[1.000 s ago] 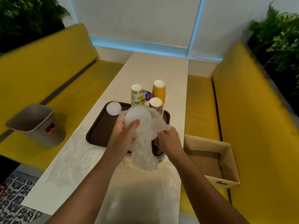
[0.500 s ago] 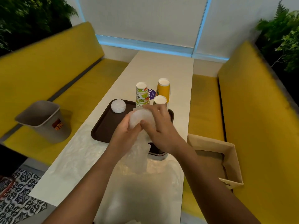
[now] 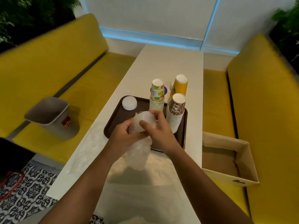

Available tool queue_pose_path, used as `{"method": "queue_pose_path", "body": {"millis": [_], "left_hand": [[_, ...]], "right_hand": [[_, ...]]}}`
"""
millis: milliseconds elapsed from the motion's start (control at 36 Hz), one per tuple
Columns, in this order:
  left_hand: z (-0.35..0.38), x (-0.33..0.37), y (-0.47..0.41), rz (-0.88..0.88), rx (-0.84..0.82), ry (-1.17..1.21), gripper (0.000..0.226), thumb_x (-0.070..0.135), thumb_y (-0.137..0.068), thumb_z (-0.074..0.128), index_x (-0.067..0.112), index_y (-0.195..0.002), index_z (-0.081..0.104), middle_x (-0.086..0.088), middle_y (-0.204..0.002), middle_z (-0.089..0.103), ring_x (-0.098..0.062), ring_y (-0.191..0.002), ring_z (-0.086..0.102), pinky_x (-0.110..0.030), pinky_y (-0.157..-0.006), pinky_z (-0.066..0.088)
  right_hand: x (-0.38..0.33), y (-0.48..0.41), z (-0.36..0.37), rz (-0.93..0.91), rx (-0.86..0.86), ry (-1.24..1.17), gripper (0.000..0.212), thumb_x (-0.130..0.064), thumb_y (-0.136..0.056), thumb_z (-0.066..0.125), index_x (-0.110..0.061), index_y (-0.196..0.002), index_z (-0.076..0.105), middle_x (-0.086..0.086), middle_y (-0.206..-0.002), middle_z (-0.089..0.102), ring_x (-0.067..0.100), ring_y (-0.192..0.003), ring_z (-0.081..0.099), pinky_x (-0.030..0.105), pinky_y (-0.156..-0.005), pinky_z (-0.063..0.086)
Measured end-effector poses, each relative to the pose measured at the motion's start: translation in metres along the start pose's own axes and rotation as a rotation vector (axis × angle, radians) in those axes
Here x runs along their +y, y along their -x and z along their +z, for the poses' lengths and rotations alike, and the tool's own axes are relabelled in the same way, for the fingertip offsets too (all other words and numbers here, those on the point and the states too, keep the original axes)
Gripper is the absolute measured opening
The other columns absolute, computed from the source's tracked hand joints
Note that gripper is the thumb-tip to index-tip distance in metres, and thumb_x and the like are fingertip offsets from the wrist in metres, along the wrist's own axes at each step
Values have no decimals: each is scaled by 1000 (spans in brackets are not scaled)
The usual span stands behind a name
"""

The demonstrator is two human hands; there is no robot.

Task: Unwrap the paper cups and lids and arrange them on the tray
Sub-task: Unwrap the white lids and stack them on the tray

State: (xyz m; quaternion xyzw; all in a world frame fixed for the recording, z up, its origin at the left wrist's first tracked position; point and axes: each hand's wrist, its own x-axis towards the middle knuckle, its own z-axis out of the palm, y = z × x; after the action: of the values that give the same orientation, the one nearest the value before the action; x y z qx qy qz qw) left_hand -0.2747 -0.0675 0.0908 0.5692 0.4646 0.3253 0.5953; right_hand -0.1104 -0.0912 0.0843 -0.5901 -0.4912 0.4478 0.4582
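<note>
Step in hand: by my reading, stripping the wrap off a second bundle of lids, held above the near half of the tray (image 3: 113,126).
Left hand (image 3: 124,136): fingers curled round the wrapped lids (image 3: 144,121) from the left and below, gripping through the film.
Right hand (image 3: 159,131): fingers bent over the top of the same bundle, thumb pressed on its near face; whether it pinches film or only the lids, I cannot tell.
Plastic wrap (image 3: 139,156): hangs slack below both hands, its tail over the loose plastic (image 3: 145,188) lying on the table (image 3: 169,62).
Already on the tray: a bare lid stack (image 3: 129,103) at the far left corner, a lime cup stack (image 3: 157,97) at the far edge, and a leopard cup stack (image 3: 176,113) on the right.
Yellow cup stack (image 3: 179,85): stands behind these; on the tray or just beyond it, I cannot tell.
Risk, spill: once the film slips free, nothing binds the lids, so a loose grip could scatter them over the tray or the floor.
Risk, knock: the right hand works just beside the tall leopard cup stack; a sharp tug sideways could topple it into its neighbours.
Risk, snag: film caught on a lid rim could drag lids out with it.
Nearby: a bin (image 3: 51,117) on the left bench and a cardboard box (image 3: 226,160) on the right bench.
</note>
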Motion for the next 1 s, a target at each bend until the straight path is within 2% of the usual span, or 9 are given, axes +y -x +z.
{"method": "queue_pose_path", "body": {"millis": [139,278,389,500,639,750,861,944,1000], "left_hand": [[-31,-14,-7,-35,-106,20,75,50,-75,88,31,-140,58,6,-126,72,-16,-120,68,-43,-101,58],[-50,-29,-16,-83,-105,70,67,58,-79,82,35,-138,60,2,-128,72,-21,-118,70,-47,-98,59],[-49,-37,-29,-168,-56,185,30,43,-97,63,38,-127,60,2,-119,72,-8,-96,76,-29,-74,62],[-41,-43,-38,-272,-41,147,21,46,-106,50,50,-126,53,10,-113,69,-8,-94,71,-21,-64,58],[-38,-45,-50,-396,43,196,35,61,-104,42,49,-136,50,5,-111,67,-13,-95,67,-31,-66,52],[-43,-45,-59,-423,-1,258,41,66,-100,48,39,-130,60,-4,-115,74,-8,-84,77,-28,-63,60],[-56,-40,-64,-435,-90,316,57,68,-98,46,38,-144,56,-8,-126,73,-25,-110,74,-50,-97,59],[-61,-38,-66,-447,-127,449,54,61,-103,44,33,-148,54,-12,-132,71,-30,-119,70,-51,-101,56],[-63,-38,-69,-424,-149,528,51,57,-105,43,33,-150,52,-14,-138,67,-33,-123,68,-53,-101,56]], "right_hand": [[9,-19,23,125,55,-89,62,-66,-76,68,-35,-128,56,-8,-127,63,15,-119,63,49,-102,57],[19,-27,44,189,70,-132,56,-55,-81,70,-29,-129,57,-1,-127,64,19,-119,64,44,-101,58],[20,-30,49,261,-35,-153,60,-54,-87,66,-31,-141,51,1,-135,60,22,-126,61,43,-106,54],[14,-32,53,357,-94,-198,65,-45,-93,54,-32,-155,42,1,-150,48,22,-139,48,50,-120,40],[19,-33,57,264,-85,62,65,-29,-103,58,-30,-162,31,-3,-152,31,18,-134,42,32,-104,42],[22,-43,60,131,-41,225,73,-36,-99,68,-29,-161,31,-3,-149,35,11,-134,39,27,-107,39],[26,-52,63,37,7,318,77,-46,-94,75,-29,-158,37,-5,-146,43,9,-133,43,27,-111,39],[27,-59,59,66,31,191,71,-46,-92,77,-32,-153,43,-9,-147,48,5,-133,47,29,-112,44],[26,-62,55,96,32,90,68,-44,-93,77,-33,-152,45,-11,-149,49,-2,-128,49,18,-104,44]]}}
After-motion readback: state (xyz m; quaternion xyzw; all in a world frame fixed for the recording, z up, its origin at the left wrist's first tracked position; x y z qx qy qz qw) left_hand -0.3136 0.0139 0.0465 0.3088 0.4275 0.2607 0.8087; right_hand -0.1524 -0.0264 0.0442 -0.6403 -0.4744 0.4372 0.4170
